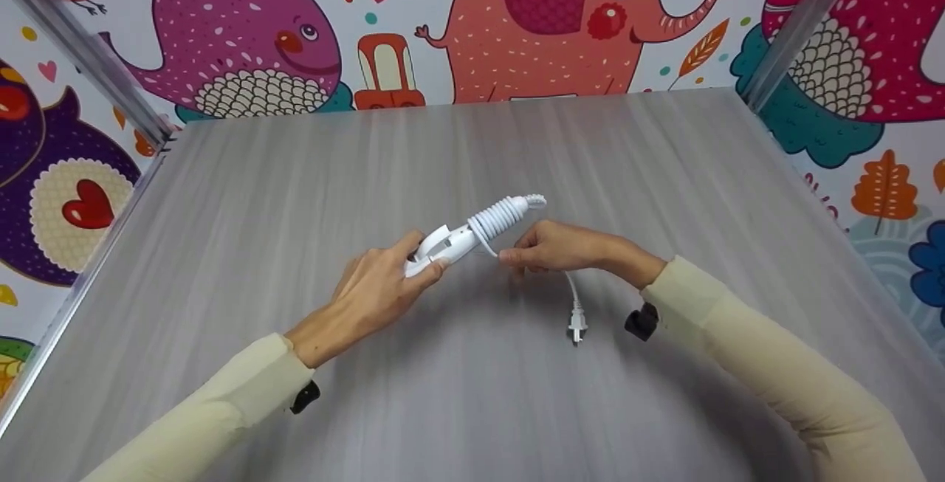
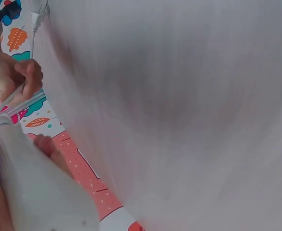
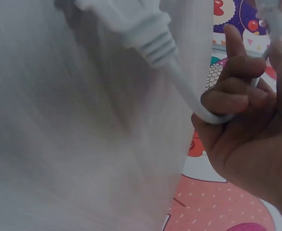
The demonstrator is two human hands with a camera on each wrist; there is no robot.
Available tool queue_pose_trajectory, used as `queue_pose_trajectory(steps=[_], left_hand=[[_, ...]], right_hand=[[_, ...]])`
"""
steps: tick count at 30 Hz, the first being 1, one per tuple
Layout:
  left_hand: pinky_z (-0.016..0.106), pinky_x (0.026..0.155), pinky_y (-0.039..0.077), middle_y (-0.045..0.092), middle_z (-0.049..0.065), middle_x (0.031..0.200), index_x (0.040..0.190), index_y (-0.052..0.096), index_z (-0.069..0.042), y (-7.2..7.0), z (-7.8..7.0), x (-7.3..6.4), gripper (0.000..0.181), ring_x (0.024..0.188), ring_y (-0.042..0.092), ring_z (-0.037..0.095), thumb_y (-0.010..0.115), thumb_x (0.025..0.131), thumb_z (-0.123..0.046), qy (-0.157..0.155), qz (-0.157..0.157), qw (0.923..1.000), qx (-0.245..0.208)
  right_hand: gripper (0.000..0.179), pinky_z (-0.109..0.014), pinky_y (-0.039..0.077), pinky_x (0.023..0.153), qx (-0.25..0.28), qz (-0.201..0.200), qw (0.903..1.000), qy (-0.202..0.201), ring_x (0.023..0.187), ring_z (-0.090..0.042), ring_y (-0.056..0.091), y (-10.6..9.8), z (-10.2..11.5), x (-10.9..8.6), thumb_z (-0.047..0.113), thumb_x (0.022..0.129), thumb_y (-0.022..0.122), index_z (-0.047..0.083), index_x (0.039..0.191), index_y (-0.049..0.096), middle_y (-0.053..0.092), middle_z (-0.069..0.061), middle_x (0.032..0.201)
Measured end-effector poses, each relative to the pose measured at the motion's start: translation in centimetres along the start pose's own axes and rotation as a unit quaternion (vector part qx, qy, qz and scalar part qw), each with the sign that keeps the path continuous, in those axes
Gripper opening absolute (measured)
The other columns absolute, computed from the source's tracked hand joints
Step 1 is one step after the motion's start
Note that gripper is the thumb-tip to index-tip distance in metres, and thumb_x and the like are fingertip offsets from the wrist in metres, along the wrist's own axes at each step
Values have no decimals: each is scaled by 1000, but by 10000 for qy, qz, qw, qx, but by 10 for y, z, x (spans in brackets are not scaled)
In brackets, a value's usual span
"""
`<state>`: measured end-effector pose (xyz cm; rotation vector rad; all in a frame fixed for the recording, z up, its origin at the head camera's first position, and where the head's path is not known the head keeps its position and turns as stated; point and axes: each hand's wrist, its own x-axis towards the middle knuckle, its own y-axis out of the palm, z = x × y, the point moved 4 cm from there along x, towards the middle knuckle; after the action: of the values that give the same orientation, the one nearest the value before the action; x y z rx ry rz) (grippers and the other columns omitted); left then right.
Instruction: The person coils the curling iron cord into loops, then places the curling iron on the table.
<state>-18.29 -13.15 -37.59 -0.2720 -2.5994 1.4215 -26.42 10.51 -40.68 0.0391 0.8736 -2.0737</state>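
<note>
My left hand grips a white hand-held electric appliance with a raised lever on its side. Several turns of its white cord wrap round the far end of the handle, tilted up to the right. Just right of it, my right hand holds the free stretch of cord in curled fingers, as the right wrist view also shows. Below that hand dangles the two-pronged plug, above the table. In the left wrist view the appliance's smooth white body looms close. The left palm hides its lower end.
A grey wood-grain table lies beneath both hands. Panels printed with cartoon animals stand at the back and sides, with metal posts at the corners. A small black camera hangs at the right cuff, another at the left.
</note>
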Motion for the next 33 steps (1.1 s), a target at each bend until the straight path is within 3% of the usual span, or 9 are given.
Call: queue_pose_trajectory(steps=[4, 9, 15, 18, 22, 25, 29, 33], left_hand=[[28, 49, 39, 65, 6, 81, 118, 59, -13, 4, -3, -2, 34, 58, 52, 15, 64, 96, -39, -22, 158, 9998, -142], [29, 51, 39, 62, 3, 78, 115, 61, -14, 8, -7, -2, 33, 60, 52, 14, 64, 96, -40, 61, 344, 9992, -198], [29, 54, 39, 65, 2, 82, 119, 62, -14, 10, -11, -2, 35, 62, 53, 14, 64, 96, -40, 340, 465, 9983, -72], [29, 54, 39, 64, 2, 81, 116, 61, -14, 11, -10, -2, 34, 62, 52, 13, 64, 96, -40, 423, 544, 9976, -33], [28, 53, 39, 62, 0, 78, 113, 61, -15, 14, -9, -2, 32, 62, 51, 13, 64, 96, -41, 459, 690, 9965, -74], [28, 53, 40, 62, 0, 78, 112, 61, -15, 16, -9, -2, 32, 62, 52, 12, 63, 96, -42, 554, 776, 9954, -106], [27, 51, 38, 60, -2, 74, 111, 62, -17, 21, -11, -4, 31, 58, 48, 10, 63, 95, -43, 819, 913, 9924, 30], [25, 48, 33, 52, -5, 69, 109, 61, -17, 30, -16, -8, 32, 55, 43, 8, 62, 95, -46, 1285, 1093, 9849, 381]], right_hand=[[34, -24, 33, 55, 28, 64, 9996, -287, 57, -7, 39, -2, -4, 2, 27, 104, 55, 0, 96, 73, 46, 7, 62], [15, -25, 41, 67, 12, -68, 9985, -538, 72, -9, 49, -1, -9, 6, 21, 98, 63, 7, 97, 68, 58, 5, 81], [16, -26, 50, 80, -113, -307, 9933, -1106, 86, -5, 59, -2, -13, 11, 16, 92, 72, 4, 102, 71, 73, -8, 100], [11, -23, 49, 73, -371, -456, 9851, -1615, 76, -3, 54, -5, -12, 11, 10, 91, 72, 0, 95, 71, 73, -12, 91], [13, -22, 39, 63, -744, -669, 9742, -2025, 65, -6, 42, -12, -8, 10, -2, 87, 70, -1, 77, 62, 58, -6, 70], [15, -21, 37, 62, -746, -749, 9803, -1669, 64, -6, 43, -15, -7, 11, -4, 85, 68, 1, 74, 61, 55, 0, 69], [13, -21, 41, 63, -674, -737, 9900, -994, 66, -6, 48, -15, -7, 14, 12, 89, 73, 5, 79, 69, 64, 2, 74], [21, -22, 39, 61, -927, -786, 9882, -937, 64, -6, 47, -14, -5, 15, 29, 83, 81, 11, 78, 71, 62, 6, 72]])
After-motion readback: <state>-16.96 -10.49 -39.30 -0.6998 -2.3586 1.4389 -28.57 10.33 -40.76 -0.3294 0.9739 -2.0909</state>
